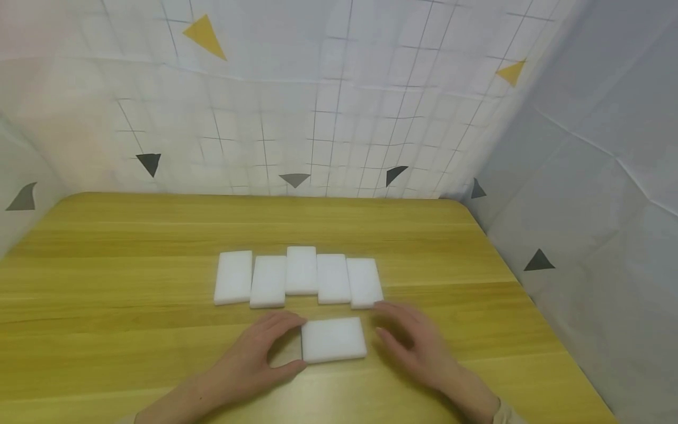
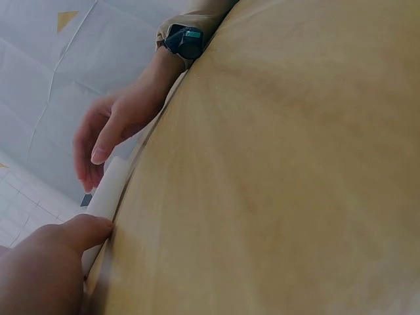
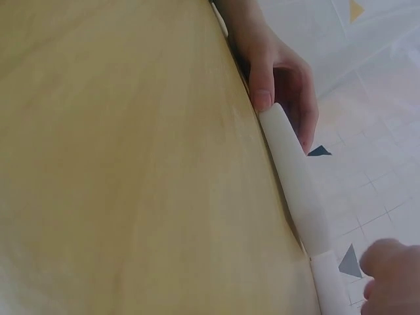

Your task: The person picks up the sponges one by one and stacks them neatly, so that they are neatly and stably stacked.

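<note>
Six white blocks are seen on the table (image 1: 106,265) in the head view: five are laid side by side in a row (image 1: 299,277) at the middle of the frame, and a sixth block (image 1: 333,340) is set alone just below that row, lower centre. The lone block is laid flat with its long axis running left to right across the frame, at right angles to the upright blocks of the row. It is flanked by both hands. The left hand (image 1: 254,353) is placed at its left short edge, the thumb curled against the lower left corner and the fingers arched over toward the upper left corner; in the right wrist view the thumb tip (image 3: 262,98) is shown pressed to the block's end, so the block is taken to be pinched or at least touched there. The right hand (image 1: 418,341) is held just to the right of the block, fingers relaxed and slightly spread, apart from the right short edge by a small gap of bare table; nothing is held in it. In the left wrist view the fingers of that hand (image 2: 98,141) are seen hovering above the block's far end. The left hand is therefore the nearer one, already on the block, while the block lies leftward from the right fingertips, along the line of its long axis.
</note>
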Demonstrator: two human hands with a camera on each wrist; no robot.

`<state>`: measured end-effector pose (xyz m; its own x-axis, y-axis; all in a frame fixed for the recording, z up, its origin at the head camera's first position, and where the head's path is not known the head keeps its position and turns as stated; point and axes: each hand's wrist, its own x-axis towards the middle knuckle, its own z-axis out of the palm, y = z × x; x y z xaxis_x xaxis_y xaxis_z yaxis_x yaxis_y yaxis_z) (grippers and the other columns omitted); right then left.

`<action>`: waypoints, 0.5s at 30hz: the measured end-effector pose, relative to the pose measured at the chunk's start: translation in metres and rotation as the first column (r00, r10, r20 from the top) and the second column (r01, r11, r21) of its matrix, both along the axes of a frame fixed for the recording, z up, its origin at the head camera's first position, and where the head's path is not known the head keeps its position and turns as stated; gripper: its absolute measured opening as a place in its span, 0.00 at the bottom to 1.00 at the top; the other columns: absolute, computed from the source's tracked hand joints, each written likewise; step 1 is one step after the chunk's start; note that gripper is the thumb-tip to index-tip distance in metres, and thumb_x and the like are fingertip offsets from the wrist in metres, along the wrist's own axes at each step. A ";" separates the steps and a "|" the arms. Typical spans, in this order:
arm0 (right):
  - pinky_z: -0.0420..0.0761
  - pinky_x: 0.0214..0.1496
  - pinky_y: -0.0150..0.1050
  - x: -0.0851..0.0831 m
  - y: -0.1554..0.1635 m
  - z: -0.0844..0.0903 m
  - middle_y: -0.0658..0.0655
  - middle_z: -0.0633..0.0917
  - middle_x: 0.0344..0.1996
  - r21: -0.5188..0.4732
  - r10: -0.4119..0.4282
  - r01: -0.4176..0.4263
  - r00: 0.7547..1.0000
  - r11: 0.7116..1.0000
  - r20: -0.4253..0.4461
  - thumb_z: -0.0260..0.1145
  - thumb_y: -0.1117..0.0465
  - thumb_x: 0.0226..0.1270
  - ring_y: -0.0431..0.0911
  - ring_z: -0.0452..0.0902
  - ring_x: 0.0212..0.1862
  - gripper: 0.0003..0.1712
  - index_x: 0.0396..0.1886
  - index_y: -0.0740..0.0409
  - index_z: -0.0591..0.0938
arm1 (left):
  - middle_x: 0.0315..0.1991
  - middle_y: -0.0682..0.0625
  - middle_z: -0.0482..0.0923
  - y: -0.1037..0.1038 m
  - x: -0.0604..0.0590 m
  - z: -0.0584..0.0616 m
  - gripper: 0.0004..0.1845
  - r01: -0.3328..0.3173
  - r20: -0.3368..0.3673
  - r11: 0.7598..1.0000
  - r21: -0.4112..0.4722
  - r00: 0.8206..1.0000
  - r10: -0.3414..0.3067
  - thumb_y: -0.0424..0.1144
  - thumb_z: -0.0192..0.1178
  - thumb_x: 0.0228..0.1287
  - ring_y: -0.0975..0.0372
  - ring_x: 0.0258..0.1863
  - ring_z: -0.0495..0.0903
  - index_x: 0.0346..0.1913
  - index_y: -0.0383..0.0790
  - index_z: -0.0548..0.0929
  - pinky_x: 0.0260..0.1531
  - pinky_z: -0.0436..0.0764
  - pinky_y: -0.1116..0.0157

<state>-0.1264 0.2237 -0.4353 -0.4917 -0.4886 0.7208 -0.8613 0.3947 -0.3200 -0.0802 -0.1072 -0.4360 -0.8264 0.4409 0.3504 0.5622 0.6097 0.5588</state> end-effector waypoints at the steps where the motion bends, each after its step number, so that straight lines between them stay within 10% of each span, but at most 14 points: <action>1: 0.71 0.68 0.28 0.000 0.000 0.000 0.59 0.85 0.51 -0.012 -0.031 0.031 0.999 0.999 -0.008 0.68 0.58 0.67 0.50 0.80 0.53 0.21 0.55 0.65 0.82 | 0.63 0.58 0.77 0.000 0.000 0.000 0.31 0.003 -0.002 1.000 0.001 1.000 -0.003 0.56 0.69 0.60 0.60 0.64 0.73 0.65 0.50 0.77 0.63 0.77 0.51; 15: 0.70 0.64 0.24 -0.002 0.006 0.001 0.59 0.84 0.48 -0.024 -0.390 0.391 0.919 0.920 0.059 0.72 0.68 0.55 0.52 0.80 0.51 0.20 0.50 0.64 0.84 | 0.63 0.59 0.76 0.000 0.001 0.001 0.31 -0.003 0.019 1.000 -0.018 1.000 0.004 0.57 0.68 0.61 0.60 0.64 0.73 0.65 0.53 0.76 0.63 0.76 0.51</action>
